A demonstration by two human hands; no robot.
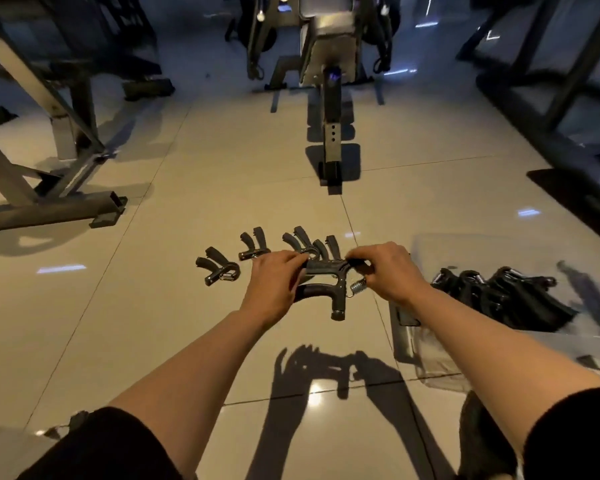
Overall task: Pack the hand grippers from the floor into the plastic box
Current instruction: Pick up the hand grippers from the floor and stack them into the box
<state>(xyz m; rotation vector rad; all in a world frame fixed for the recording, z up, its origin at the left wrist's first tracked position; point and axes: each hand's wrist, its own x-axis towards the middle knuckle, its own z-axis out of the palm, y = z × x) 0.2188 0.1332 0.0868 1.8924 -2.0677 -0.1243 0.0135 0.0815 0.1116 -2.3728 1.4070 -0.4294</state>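
Both hands [329,271] grip one hand gripper [326,289] — plastic box [430,355] beside.

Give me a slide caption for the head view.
Both hands hold one hand gripper above four others on the floor; plastic box at right.

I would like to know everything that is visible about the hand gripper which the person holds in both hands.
The held hand gripper is black, with two curved handles that look like matte plastic or rubber, joined near a metal coil spring on its right side. It is held above the tiled floor, lying roughly sideways, handles pointing left. The left hand grips the handle ends; the right hand pinches the upper part near the spring. One short black end points downward. It touches nothing else.
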